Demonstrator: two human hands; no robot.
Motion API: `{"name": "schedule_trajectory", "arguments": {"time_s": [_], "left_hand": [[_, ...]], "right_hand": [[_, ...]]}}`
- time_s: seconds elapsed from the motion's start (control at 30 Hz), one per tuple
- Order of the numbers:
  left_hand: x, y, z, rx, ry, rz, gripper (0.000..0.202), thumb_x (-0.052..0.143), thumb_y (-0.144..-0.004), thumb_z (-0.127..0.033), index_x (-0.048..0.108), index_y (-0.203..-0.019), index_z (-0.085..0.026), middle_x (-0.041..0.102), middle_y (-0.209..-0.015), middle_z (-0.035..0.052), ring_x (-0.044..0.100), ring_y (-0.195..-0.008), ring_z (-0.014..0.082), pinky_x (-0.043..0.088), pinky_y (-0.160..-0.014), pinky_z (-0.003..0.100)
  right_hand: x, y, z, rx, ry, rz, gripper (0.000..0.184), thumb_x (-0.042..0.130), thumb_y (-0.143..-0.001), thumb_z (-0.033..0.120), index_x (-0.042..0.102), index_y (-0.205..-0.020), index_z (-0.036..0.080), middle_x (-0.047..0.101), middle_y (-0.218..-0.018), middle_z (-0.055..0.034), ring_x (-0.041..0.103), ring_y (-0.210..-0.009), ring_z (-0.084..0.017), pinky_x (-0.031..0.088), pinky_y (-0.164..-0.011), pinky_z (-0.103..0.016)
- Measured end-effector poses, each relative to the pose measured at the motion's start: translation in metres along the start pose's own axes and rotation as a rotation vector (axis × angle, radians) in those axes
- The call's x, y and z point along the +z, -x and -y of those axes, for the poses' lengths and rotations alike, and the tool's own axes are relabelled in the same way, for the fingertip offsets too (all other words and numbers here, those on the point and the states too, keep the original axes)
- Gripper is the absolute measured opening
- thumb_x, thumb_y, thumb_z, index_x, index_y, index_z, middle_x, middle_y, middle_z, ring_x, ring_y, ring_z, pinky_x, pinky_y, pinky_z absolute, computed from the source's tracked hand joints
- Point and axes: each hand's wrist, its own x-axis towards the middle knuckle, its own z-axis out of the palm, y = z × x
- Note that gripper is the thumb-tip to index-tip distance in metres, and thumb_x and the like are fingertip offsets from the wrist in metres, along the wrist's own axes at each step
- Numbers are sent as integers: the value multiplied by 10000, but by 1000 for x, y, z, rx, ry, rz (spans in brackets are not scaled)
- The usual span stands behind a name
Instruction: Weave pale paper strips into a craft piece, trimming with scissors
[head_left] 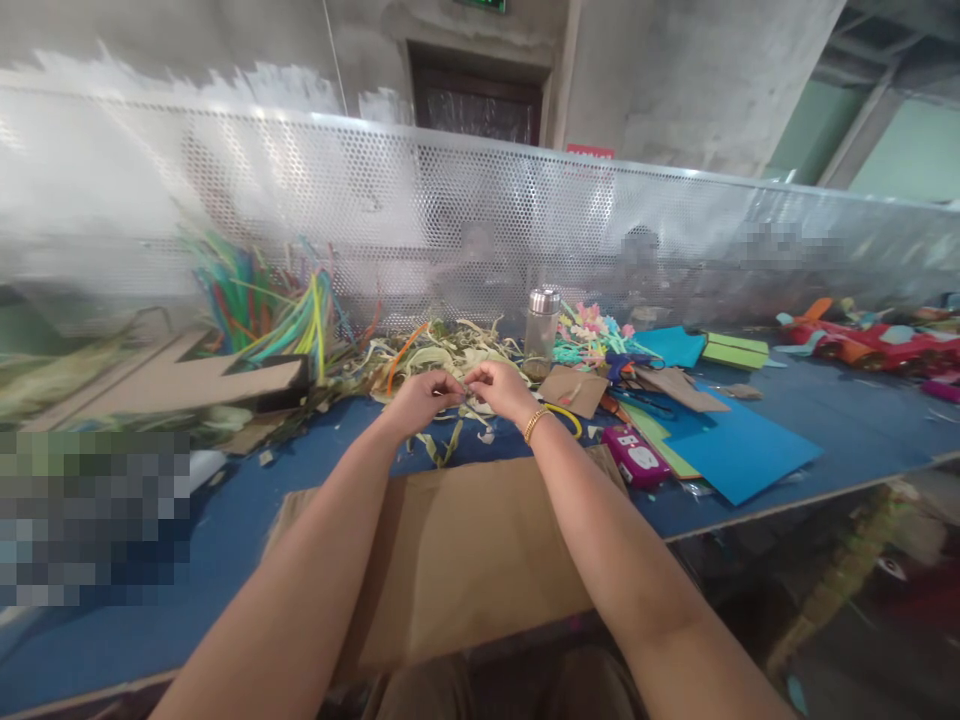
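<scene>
My left hand (426, 398) and my right hand (501, 388) meet above the far end of the cardboard sheet, fingertips pinched almost together. Between them is something small and thin, mostly covered by the fingers. A pale thin strip (480, 422) with a whitish lump at its end shows just below the fingertips; I cannot tell for sure whether it hangs from them. Behind the hands lies a heap of pale dried husk-like strips (442, 350). Looser greenish strips (442, 445) rest on the blue table in front. A bracelet circles my right wrist.
The cardboard sheet (472, 560) lies before me on the blue table (847, 410). A clear bottle (541, 325) stands behind my right hand. Rightward are a purple box (635, 457), blue paper (742, 445) and paper flowers (592, 335). Colourful pipe cleaner-like stems (262, 300) and cut cardboard (187, 385) sit left.
</scene>
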Motion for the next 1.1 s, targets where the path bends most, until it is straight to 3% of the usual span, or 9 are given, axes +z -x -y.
{"name": "schedule_trajectory", "arguments": {"time_s": [0.33,0.53,0.87,1.1], "left_hand": [[3,-4,14,-55,125,45,244,732,-617,-364,629,-718,-167,639,-680,15,582,-651,148,466,-648,285],[2,-4,15,-63,79,31,255,735,-613,-390,635,-708,-176,641,-667,18,577,-638,156,451,-614,282],[4,-4,16,-23,34,41,170,642,-694,-330,599,-762,-180,613,-648,-5,530,-591,130,415,-584,256],[5,-1,12,-51,16,31,124,633,-699,-291,569,-715,-187,631,-628,5,560,-583,146,435,-582,267]], "right_hand": [[-3,6,10,-150,179,26,138,611,-798,145,696,-900,182,710,-885,-15,640,-779,-130,471,-745,-247],[-8,8,19,-241,388,12,81,676,-774,189,729,-835,188,665,-869,-31,592,-788,-141,435,-770,-263],[-2,10,20,-256,528,-17,56,592,-808,153,639,-781,171,612,-898,-61,542,-899,-188,408,-845,-311],[-4,9,19,-267,543,-108,86,556,-838,166,624,-787,180,614,-911,-70,541,-951,-202,407,-898,-332]]}}
